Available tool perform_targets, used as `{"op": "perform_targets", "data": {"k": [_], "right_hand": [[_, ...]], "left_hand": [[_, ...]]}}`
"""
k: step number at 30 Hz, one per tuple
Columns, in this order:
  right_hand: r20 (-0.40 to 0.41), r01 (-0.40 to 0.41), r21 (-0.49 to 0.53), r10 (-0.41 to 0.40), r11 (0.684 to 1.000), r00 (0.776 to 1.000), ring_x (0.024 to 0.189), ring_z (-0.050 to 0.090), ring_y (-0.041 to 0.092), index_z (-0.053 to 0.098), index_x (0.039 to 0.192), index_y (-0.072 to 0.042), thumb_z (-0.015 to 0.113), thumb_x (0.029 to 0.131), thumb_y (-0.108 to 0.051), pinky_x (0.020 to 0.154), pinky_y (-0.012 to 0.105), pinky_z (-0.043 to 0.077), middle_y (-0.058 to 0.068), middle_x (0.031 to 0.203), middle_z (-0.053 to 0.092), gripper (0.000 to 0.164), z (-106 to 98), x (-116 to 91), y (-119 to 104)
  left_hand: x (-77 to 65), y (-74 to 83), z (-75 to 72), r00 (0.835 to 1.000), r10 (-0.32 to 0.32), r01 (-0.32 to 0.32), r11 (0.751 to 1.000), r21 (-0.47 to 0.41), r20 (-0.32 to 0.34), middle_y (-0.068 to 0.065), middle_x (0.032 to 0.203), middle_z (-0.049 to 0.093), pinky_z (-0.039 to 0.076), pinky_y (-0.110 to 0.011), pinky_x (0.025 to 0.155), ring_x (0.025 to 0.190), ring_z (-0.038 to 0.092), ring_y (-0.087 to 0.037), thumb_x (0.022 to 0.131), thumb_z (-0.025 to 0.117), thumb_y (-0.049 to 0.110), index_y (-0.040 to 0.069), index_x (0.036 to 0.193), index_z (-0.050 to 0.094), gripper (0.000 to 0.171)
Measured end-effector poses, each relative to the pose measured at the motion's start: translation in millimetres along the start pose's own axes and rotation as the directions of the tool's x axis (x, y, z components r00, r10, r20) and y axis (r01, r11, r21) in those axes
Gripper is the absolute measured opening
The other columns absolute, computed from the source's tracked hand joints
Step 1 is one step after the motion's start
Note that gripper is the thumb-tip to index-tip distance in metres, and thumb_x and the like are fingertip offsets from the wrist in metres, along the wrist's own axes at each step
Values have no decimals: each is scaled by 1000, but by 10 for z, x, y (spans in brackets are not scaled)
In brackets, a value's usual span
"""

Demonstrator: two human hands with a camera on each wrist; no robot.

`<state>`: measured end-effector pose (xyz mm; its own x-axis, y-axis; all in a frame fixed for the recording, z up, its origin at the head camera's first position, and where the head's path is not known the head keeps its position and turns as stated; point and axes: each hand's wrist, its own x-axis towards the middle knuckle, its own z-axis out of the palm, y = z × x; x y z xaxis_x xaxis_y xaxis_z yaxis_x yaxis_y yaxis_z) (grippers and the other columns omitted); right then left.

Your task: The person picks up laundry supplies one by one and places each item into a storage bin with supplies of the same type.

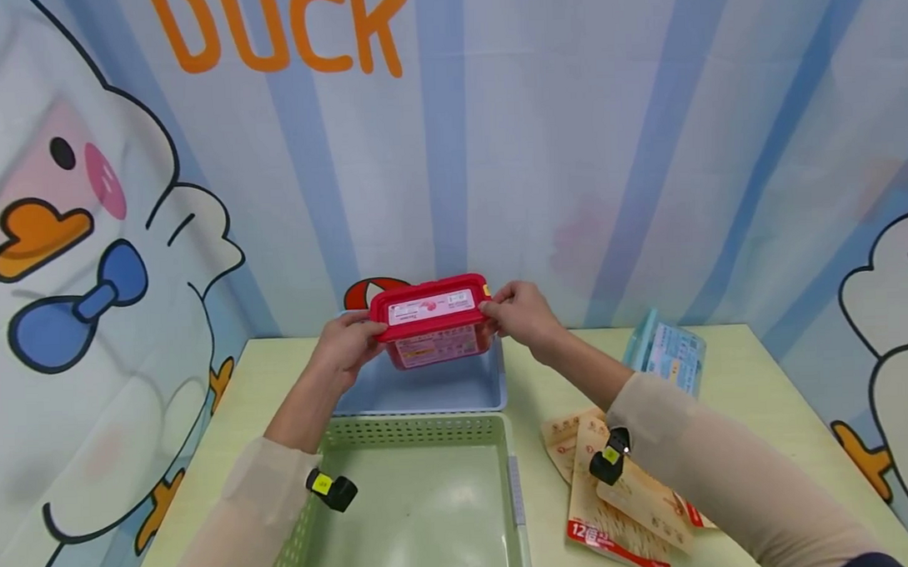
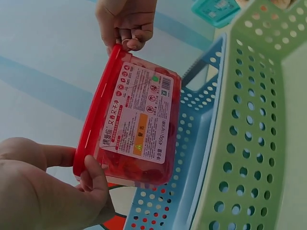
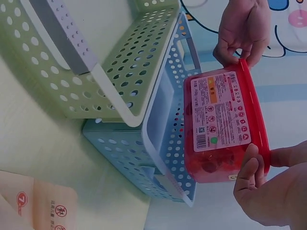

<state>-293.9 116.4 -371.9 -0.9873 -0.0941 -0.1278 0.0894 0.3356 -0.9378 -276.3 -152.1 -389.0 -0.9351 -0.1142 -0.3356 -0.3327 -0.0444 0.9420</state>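
Observation:
A clear plastic tub with a red lid (image 1: 431, 322) hangs over the blue basket (image 1: 428, 390), its label facing the wrist cameras. My left hand (image 1: 345, 347) pinches the lid's left end between thumb and fingers. At the other end, the right hand (image 1: 524, 313) grips the lid's rim the same way. In the left wrist view the tub (image 2: 136, 124) shows reddish contents behind a pink and white label. From the right wrist view, the tub (image 3: 220, 124) is just above the blue basket's rim (image 3: 165, 167).
A green perforated basket (image 1: 407, 431) stands in front of the blue one. To the right lie several beige packets (image 1: 607, 499), partly under the right forearm. Behind them stands a light-blue container (image 1: 670, 355) with a label. A printed curtain (image 1: 524, 147) hangs behind the table.

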Motion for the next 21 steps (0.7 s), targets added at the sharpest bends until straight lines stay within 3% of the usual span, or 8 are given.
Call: {"op": "perform_targets", "data": {"k": [5, 12, 21], "right_hand": [[-11, 3, 16, -2, 1000, 1000, 79, 71, 27, 55, 111, 3, 65, 106, -15, 67, 28, 55, 15, 90, 65, 21, 50, 45, 81], [2, -42, 0, 42, 999, 999, 90, 73, 35, 53, 114, 1, 64, 107, -16, 90, 47, 59, 15, 93, 64, 20, 133, 116, 259], [-19, -76, -16, 76, 997, 997, 84, 70, 29, 54, 114, 1, 64, 107, -16, 75, 35, 58, 13, 92, 63, 21, 134, 173, 475]], "left_hand": [[52, -61, 33, 997, 61, -57, 994, 94, -45, -22, 150, 50, 52, -40, 109, 121, 64, -29, 107, 63, 13, -2, 158, 41, 58], [143, -242, 93, 990, 66, -46, 986, 163, -122, -22, 148, 52, 52, -42, 109, 122, 64, -31, 108, 61, 13, -4, 155, 45, 53], [214, -339, 233, 981, 92, -64, 984, 166, -171, -24, 146, 53, 51, -47, 110, 120, 63, -35, 107, 60, 8, -4, 155, 45, 52]]}}
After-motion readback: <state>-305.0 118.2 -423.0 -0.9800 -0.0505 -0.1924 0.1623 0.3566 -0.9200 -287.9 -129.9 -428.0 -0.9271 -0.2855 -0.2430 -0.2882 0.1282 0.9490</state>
